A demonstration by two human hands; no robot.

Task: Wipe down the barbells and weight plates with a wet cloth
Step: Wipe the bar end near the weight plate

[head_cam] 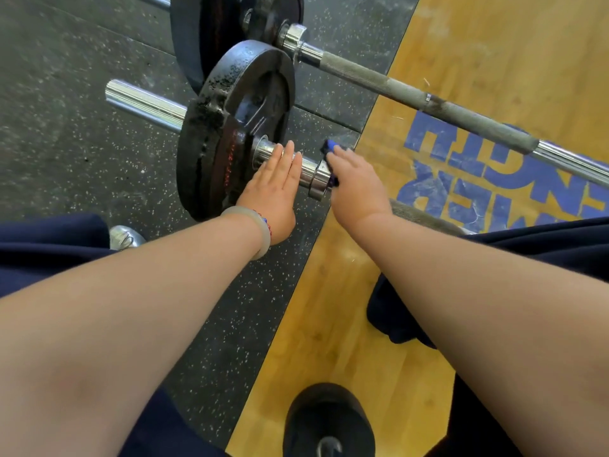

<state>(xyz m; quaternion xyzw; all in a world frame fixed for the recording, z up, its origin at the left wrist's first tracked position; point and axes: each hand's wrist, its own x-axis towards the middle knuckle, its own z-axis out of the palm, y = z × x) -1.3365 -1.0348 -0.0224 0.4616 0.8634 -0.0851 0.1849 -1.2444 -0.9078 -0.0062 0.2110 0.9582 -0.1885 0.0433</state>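
A: Seen from the head camera, what's underfoot?

B: Black speckled rubber floor point(82, 153) on the left, meeting a wooden platform point(329, 324) on the right. The near barbell point(145, 105) lies across that seam, and its black weight plate point(230, 127) stands on the rubber.

A: And the hands?

B: The left hand point(273, 183) lies flat, fingers straight, on the chrome sleeve between the plate and the collar. The right hand point(359, 186) curls over a blue cloth point(329, 148) and presses it to the bar at the collar, just beside the left hand.

A: What could go wrong?

B: I'd judge the bar could roll. It rides on a round plate and only a flat palm steadies it, so a hard wipe might push it away. Wet chrome is slippery, so the bracing hand could slide. The plate's rim looks chipped and rough, which could snag the cloth or scrape knuckles. Drips on the wood might make footing slick.

A: The rest of the room?

B: A second barbell point(412, 94) with a larger plate point(211, 28) lies beyond, close to the first plate. Blue lettering point(494, 166) marks the platform. A black shoe point(329, 420) is on the wood and a silver shoe point(127, 237) on the rubber.
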